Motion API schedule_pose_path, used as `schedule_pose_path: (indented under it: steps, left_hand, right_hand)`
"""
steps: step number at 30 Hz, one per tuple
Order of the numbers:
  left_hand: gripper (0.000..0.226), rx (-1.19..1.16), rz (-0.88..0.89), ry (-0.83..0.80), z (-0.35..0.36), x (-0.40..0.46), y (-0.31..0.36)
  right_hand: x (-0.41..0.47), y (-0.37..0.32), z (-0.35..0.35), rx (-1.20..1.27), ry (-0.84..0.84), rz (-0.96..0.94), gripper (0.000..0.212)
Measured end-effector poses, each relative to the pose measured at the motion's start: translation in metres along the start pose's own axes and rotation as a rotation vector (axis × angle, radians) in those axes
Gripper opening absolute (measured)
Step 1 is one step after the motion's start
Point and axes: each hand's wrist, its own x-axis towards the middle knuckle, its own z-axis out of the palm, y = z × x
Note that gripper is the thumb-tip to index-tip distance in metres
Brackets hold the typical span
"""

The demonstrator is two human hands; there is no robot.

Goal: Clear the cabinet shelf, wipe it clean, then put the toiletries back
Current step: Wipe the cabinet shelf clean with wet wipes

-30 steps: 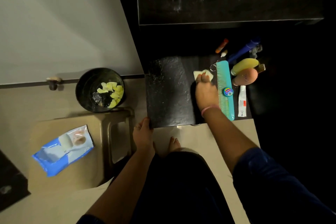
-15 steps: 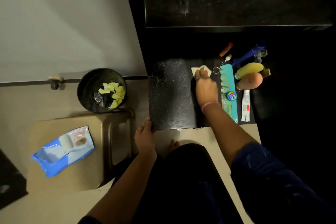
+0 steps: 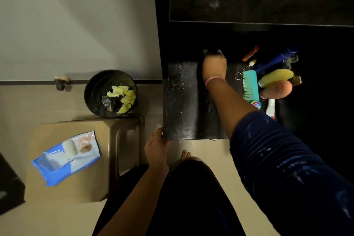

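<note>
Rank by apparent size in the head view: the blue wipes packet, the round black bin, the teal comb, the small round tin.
1. blue plastic wipes packet and round black bin: too alike to separate
2. teal plastic comb
3. small round multicoloured tin

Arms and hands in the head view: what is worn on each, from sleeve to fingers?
The right hand has a thin pink band at the wrist; above a bare forearm sits a dark blue sleeve with pale streaky markings. The left hand wears a ring on one finger; its forearm is bare as far as the frame shows. No gloves or watch are visible.
</note>
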Motion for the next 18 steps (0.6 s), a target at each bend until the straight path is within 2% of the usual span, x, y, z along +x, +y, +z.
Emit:
schedule_pose_path:
  steps: [2,4,6,14,18]
  left_hand:
    - [0.014,-0.049,-0.035,0.051,0.002,0.000,0.002]
    - [0.014,-0.077,-0.056,0.066,0.002,-0.002,0.005]
    - [0.016,-0.072,-0.044,0.041,0.001,-0.002,0.005]
    - [0.023,-0.069,-0.033,0.026,-0.001,-0.001,0.003]
    - [0.023,-0.091,-0.056,0.030,-0.001,0.000,0.004]
  right_hand:
    - [-0.029,-0.026,-0.030,-0.035,-0.131,0.079,0.024]
    - [-0.033,-0.046,-0.030,0.012,-0.049,-0.044,0.031]
    - [-0.030,-0.058,-0.025,0.089,-0.067,-0.067,0.033]
    - [-0.033,-0.077,-0.016,0.052,-0.066,-0.258,0.029]
    - [-0.031,-0.078,-0.014,0.147,-0.092,-0.213,0.030]
